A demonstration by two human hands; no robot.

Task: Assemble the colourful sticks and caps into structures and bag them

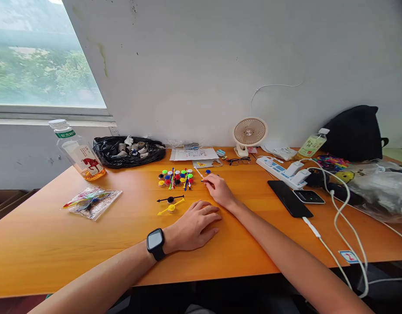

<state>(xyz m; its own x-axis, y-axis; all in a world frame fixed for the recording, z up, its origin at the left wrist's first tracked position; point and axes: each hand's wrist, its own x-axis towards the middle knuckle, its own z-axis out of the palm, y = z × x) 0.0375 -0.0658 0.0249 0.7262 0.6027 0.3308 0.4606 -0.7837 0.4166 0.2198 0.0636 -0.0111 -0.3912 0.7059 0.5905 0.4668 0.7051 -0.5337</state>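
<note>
My right hand (218, 188) pinches the end of a thin white arrow (198, 172), which points away from me above the table. Close by its fingertips, a blue round piece (208, 172) lies on the wood. My left hand (196, 224) rests flat with fingers loosely spread and holds nothing. Just left of those fingers are a black arrow spinner (170, 199) and a yellow arrow spinner (171, 208), each an arrow on a small round base. Beyond them, several coloured round bases (161, 183) stand grouped, with loose coloured arrows (173, 179) lying among them.
Left: a plastic packet (93, 203), a drink bottle (80, 157) and a black bag (103, 155) of scraps. At the back: papers (194, 154), a small fan (250, 131), glasses (237, 161). Right: a power strip (281, 172), a phone (290, 199) and white cables (340, 213).
</note>
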